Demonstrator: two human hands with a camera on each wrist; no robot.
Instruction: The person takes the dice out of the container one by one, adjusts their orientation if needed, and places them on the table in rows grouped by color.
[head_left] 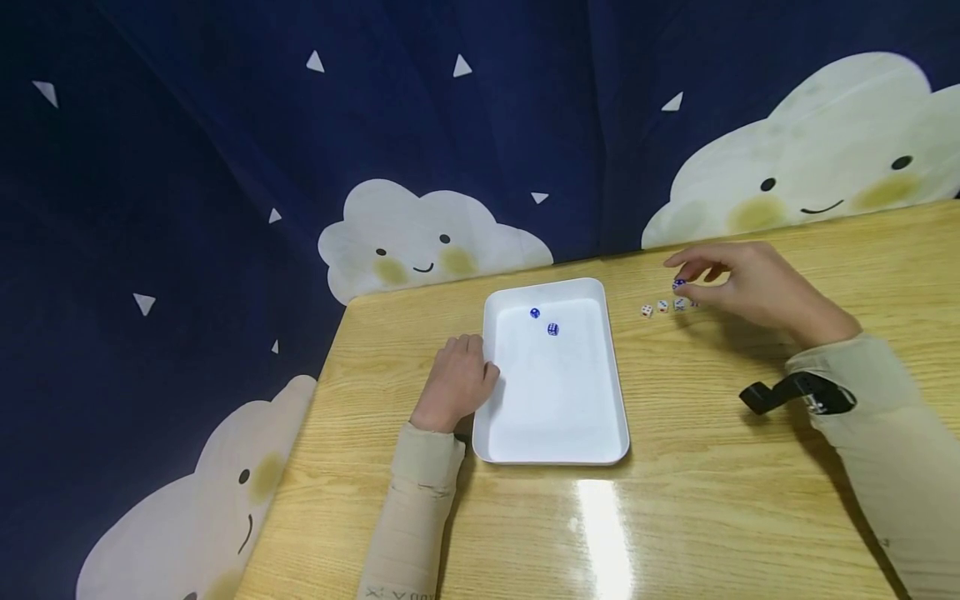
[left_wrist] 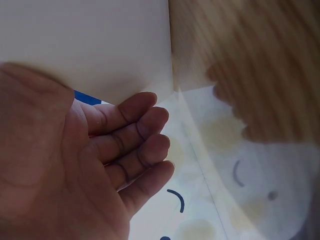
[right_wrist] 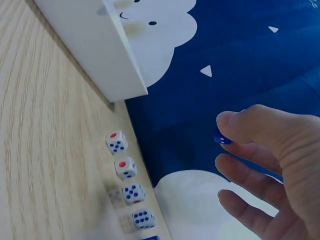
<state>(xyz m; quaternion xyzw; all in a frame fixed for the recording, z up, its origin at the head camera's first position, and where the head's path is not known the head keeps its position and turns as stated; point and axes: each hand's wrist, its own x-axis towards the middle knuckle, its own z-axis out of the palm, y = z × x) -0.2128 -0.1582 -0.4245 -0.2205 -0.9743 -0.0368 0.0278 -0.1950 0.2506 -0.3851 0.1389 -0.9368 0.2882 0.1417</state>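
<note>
My right hand (head_left: 750,283) pinches a blue die (right_wrist: 221,137) between thumb and index finger, above the back right of the table; the other fingers are loosely bent. Below it, a row of white dice (right_wrist: 126,167) with red and blue pips lies on the wood. A sliver of another blue die (right_wrist: 151,238) shows at that row's near end in the right wrist view. My left hand (head_left: 457,379) holds the left side of a white tray (head_left: 551,457), thumb over the rim and fingers along the outer wall. Inside the tray lie two blue dice (head_left: 552,329), towards its far end.
The wooden table (head_left: 697,508) ends at the back against a dark blue curtain (head_left: 450,125) printed with clouds and white triangles. A black strap mount (head_left: 798,393) sits on the right wrist and sticks out to the left.
</note>
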